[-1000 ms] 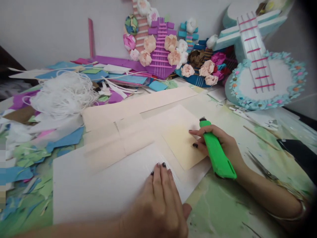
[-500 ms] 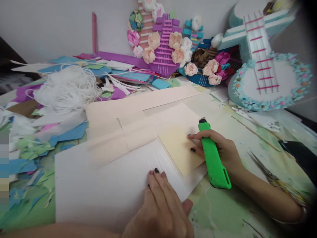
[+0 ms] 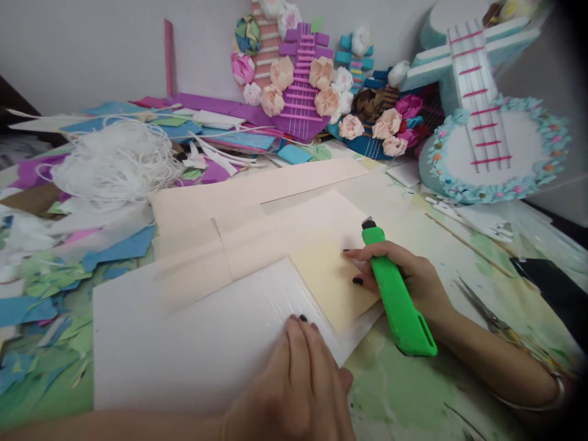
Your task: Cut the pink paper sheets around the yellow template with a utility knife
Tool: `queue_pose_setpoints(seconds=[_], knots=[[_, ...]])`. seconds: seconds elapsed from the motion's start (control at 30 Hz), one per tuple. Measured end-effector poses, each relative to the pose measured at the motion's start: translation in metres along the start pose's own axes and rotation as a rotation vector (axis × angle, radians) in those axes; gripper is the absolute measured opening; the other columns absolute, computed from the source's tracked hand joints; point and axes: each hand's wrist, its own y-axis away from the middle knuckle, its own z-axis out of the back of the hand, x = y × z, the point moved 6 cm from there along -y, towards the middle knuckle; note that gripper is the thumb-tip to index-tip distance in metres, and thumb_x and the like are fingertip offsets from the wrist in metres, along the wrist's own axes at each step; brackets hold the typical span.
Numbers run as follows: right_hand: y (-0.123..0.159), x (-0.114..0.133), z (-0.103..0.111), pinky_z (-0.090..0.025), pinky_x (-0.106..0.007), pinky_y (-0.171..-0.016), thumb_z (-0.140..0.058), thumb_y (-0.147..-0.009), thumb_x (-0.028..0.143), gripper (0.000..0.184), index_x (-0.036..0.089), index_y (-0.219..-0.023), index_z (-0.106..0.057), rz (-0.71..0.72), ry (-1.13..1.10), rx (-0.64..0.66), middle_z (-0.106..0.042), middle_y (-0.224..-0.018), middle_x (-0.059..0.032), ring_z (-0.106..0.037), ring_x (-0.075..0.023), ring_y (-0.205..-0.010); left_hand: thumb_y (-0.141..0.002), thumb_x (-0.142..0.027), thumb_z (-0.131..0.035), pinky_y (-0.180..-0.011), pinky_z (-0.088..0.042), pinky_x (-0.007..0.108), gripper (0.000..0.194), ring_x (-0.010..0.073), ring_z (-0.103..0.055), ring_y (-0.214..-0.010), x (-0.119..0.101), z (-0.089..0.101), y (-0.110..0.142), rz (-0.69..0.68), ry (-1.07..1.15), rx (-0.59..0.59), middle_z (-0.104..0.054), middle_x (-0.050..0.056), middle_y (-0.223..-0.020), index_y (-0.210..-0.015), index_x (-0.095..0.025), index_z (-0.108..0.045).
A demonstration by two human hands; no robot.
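Observation:
My left hand [image 3: 298,380] lies flat on a white sheet [image 3: 184,343] at the bottom centre, fingers stretched out, pressing near its right edge. A green utility knife [image 3: 397,297] is in my right hand [image 3: 420,278], its short blade pointing up and away from me. The fingertips of that hand rest over a pale yellow paper piece [image 3: 328,275] lying along the white sheet's right edge. Behind these spread cream paper sheets [image 3: 257,184], with a narrow slit visible in the left part.
Scissors [image 3: 487,309] and a thin wooden stick [image 3: 463,239] lie to the right, near a black flat object [image 3: 546,282]. Paper scraps [image 3: 50,275] and tangled white string [image 3: 117,162] cover the left. Decorated paper guitars [image 3: 303,92] line the wall.
My left hand has slid slightly toward me on the white sheet. The right hand with the utility knife has shifted a little down and left. The view moved slightly.

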Motion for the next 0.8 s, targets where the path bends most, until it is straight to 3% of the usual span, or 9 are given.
queue_pose_setpoints(seconds=[0.13, 0.23, 0.63, 0.8], knots=[[0.002, 0.000, 0.000, -0.062, -0.037, -0.078, -0.068, -0.085, 0.031, 0.019, 0.027, -0.103, -0.063, 0.012, 0.016, 0.011, -0.073, -0.111, -0.0057, -0.071, -0.0259, -0.098, -0.091, -0.031, -0.051, -0.064, -0.064, 0.040, 0.042, 0.0367, -0.073, -0.084, 0.006, -0.011, 0.001, 0.155, 0.069, 0.012, -0.073, 0.025, -0.093, -0.094, 0.005, -0.072], [0.002, 0.000, 0.000, -0.063, -0.037, -0.078, -0.067, -0.086, 0.032, 0.018, 0.027, -0.103, -0.063, 0.009, 0.020, 0.012, -0.073, -0.112, -0.0057, -0.071, -0.0263, -0.100, -0.091, -0.030, -0.045, -0.070, -0.063, 0.043, 0.047, 0.0391, -0.071, -0.094, 0.007, -0.018, 0.001, 0.238, 0.119, 0.040, -0.071, 0.028, -0.103, -0.101, 0.008, -0.070], [0.000, 0.002, -0.001, -0.060, -0.038, -0.083, -0.069, -0.084, 0.031, 0.019, 0.027, -0.102, -0.063, 0.022, -0.007, 0.021, -0.072, -0.112, -0.0053, -0.070, -0.0251, -0.099, -0.093, -0.029, -0.043, -0.076, -0.062, 0.044, 0.047, 0.0387, -0.069, -0.101, 0.009, -0.019, 0.001, 0.250, 0.161, 0.125, -0.068, 0.028, -0.111, -0.108, 0.008, -0.068], [0.001, 0.004, -0.001, -0.059, -0.035, -0.081, -0.066, -0.085, 0.029, 0.019, 0.027, -0.104, -0.062, 0.007, -0.056, 0.043, -0.071, -0.108, -0.0037, -0.069, -0.0231, -0.098, -0.093, -0.029, -0.045, -0.074, -0.062, 0.044, 0.047, 0.0393, -0.069, -0.099, 0.009, -0.018, 0.001, 0.195, 0.155, 0.137, -0.067, 0.031, -0.110, -0.107, 0.010, -0.067]])
